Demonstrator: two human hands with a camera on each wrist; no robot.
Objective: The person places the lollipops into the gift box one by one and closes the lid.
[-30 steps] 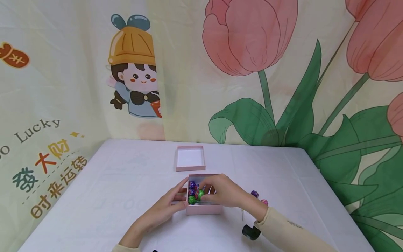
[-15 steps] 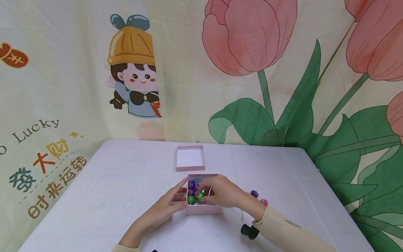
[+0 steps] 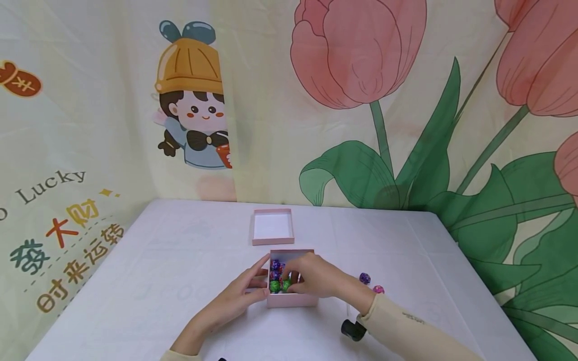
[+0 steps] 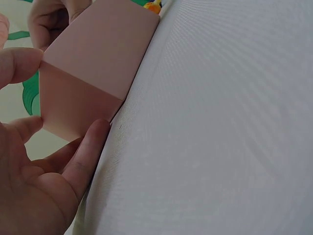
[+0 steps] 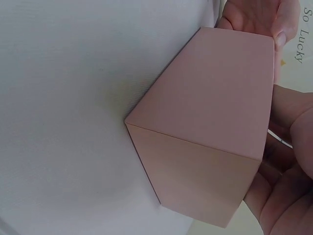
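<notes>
A pink open box (image 3: pixel 292 300) stands on the table with several shiny wrapped balls inside. Purple balls (image 3: pixel 275 265) lie along its left side, with a green ball (image 3: pixel 275 286) at the front left corner. My left hand (image 3: pixel 235 296) rests against the box's left wall, fingers spread, thumb by the front corner; the left wrist view shows its fingertips on the pink side (image 4: pixel 80 103). My right hand (image 3: pixel 313 276) reaches over the rim with bent fingers, thumb and forefinger at a second green ball (image 3: pixel 286 285). The right hand covers the box's right part.
Behind the box lies its pink lid (image 3: pixel 273 240), inner side up. On the right are a purple ball (image 3: pixel 365 278) and a pink ball (image 3: pixel 378 289). A black cylindrical object (image 3: pixel 353 330) is by the right sleeve. A patterned cloth (image 3: pixel 266 100) hangs behind the table.
My right hand has shifted slightly inside the box, and the green ball at its fingertips has moved a little toward the front left. The left hand has stayed in place.
</notes>
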